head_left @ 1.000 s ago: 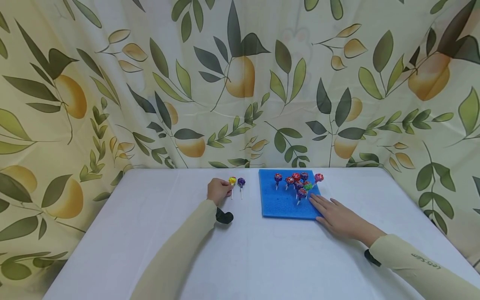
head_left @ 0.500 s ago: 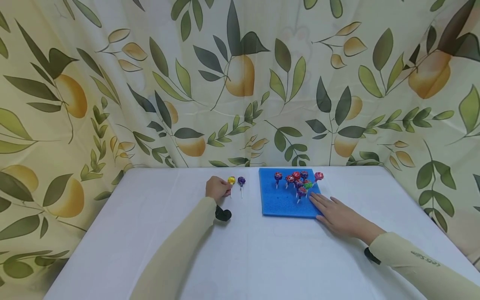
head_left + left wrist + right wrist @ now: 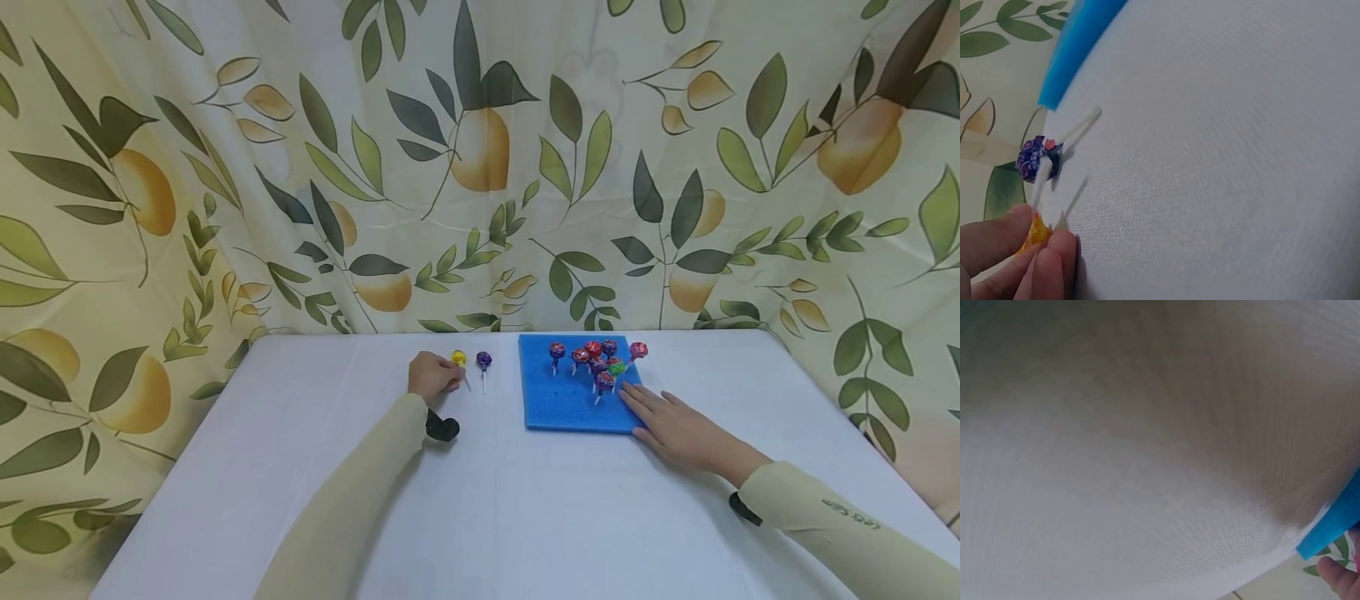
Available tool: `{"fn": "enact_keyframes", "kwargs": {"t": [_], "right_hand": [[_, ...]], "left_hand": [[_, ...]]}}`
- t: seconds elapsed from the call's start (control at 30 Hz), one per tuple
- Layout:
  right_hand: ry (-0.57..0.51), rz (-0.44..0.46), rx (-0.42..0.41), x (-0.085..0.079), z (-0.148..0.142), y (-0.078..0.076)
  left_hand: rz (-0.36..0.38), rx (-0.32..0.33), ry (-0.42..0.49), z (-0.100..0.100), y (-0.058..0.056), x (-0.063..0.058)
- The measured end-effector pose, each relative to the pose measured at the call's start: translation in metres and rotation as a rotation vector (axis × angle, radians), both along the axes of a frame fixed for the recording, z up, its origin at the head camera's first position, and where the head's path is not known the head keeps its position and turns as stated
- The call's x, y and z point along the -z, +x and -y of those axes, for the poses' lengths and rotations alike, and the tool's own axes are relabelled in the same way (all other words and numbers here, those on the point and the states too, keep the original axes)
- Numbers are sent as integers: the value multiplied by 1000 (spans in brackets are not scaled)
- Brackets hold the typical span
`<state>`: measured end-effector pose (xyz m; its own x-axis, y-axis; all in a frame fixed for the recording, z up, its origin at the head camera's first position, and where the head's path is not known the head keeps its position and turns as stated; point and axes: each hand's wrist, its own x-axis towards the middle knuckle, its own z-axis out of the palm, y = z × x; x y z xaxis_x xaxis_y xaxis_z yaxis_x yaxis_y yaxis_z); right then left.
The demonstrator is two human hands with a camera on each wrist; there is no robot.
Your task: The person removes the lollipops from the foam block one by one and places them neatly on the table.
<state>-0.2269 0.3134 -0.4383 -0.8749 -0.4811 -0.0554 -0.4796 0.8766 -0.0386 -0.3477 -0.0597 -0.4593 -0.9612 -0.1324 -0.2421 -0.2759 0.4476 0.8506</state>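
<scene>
My left hand [image 3: 435, 377] pinches a yellow lollipop [image 3: 458, 357] between thumb and fingers, its white stick slanting down to the right. In the left wrist view the fingers partly cover the yellow candy [image 3: 1036, 232], and the stick's shadow falls on the cloth. Just to the right lies a purple-wrapped lollipop [image 3: 483, 360] with a white stick. My right hand [image 3: 678, 427] rests with straight fingers on the right edge of a blue foam board [image 3: 555, 408]. Several wrapped lollipops stand in that board, among them a green one [image 3: 617, 367] and a pink one [image 3: 638, 351] near its right edge.
A white cloth [image 3: 480, 517] covers the table. Behind its far edge hangs a curtain [image 3: 480, 225] printed with leaves and fruit. The foam board stands right of the two loose lollipops, with a gap of cloth between.
My left hand has shifted slightly left. The yellow lollipop's head has moved left with it, and its stick has gone from upright to slanted. My right hand stays in place on the board.
</scene>
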Motion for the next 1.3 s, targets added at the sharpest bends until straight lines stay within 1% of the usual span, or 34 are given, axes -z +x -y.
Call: {"fn": "enact_keyframes", "kwargs": {"t": [0.13,0.27,0.4,0.6,0.7,0.8,0.87,1.0,1.07,1.3], "right_hand": [[-7,2,2,0,1,1],[-10,3,1,-1,1,2],[-11,3,1,0,1,2],[-4,1,2,2,1,2],[-4,1,2,1,1,1],[-8,0,1,0,1,1],[-8,0,-1,-1,2,1],[-5,3,-2,-1,2,1],[-5,5,-2,-2,2,1],[-4,-1,-5,-2,1,0]], "left_hand": [[-9,-24,9,-2,1,-1],[-15,-44,-38,-6,2,-2],[-23,-31,-94,-8,4,-5],[-22,-10,-123,-10,6,-10],[-38,-4,-158,-9,7,-13],[-45,2,-201,-7,8,-13],[-32,12,-211,-6,6,-13],[-3,33,-212,-5,5,-10],[11,40,-197,-5,5,-9],[-10,56,-156,-8,7,-13]]}}
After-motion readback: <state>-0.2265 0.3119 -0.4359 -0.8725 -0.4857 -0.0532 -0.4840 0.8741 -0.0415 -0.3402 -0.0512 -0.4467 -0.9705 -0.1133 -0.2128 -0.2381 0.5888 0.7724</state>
